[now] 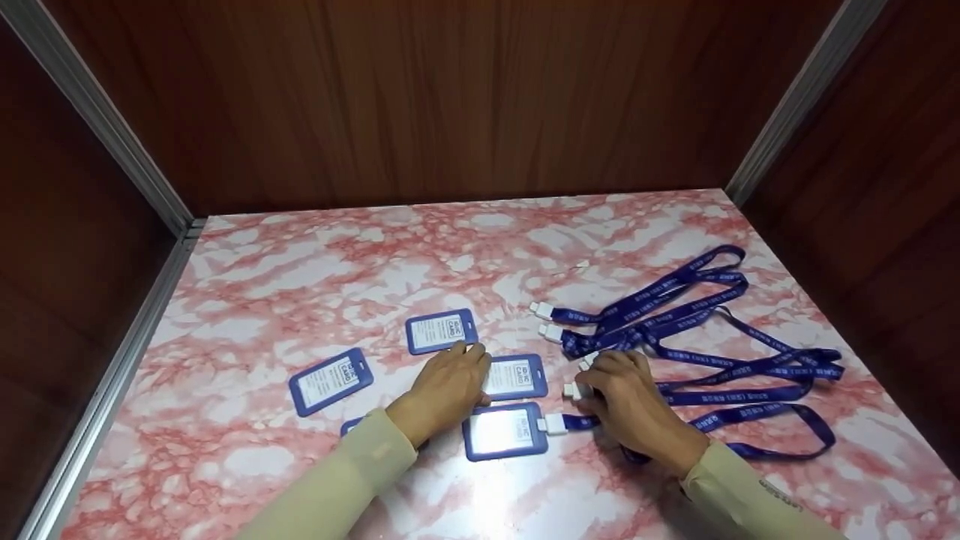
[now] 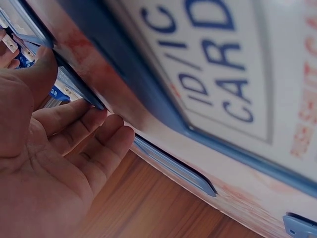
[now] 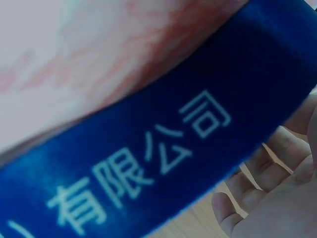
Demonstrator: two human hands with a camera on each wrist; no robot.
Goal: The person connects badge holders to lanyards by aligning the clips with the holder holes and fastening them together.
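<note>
My left hand (image 1: 450,382) pinches the left end of a blue ID card holder (image 1: 517,377) between thumb and fingers. Just below it lies another card holder (image 1: 506,431), joined at its right end to the white clip (image 1: 556,424) of a lanyard. On the right, my right hand (image 1: 630,394) grips a dark blue lanyard close to its white clip (image 1: 576,391), which points left toward the pinched holder, apart from it. A printed lanyard strap (image 3: 148,153) fills much of the right wrist view and hides part of that hand.
Two more card holders (image 1: 441,331) (image 1: 331,381) lie left of centre, and one is mostly hidden by the left sleeve (image 1: 345,472). Several lanyards (image 1: 675,289) lie folded at the right. Wooden panels (image 1: 450,105) enclose the marbled table (image 1: 300,277) at back and sides.
</note>
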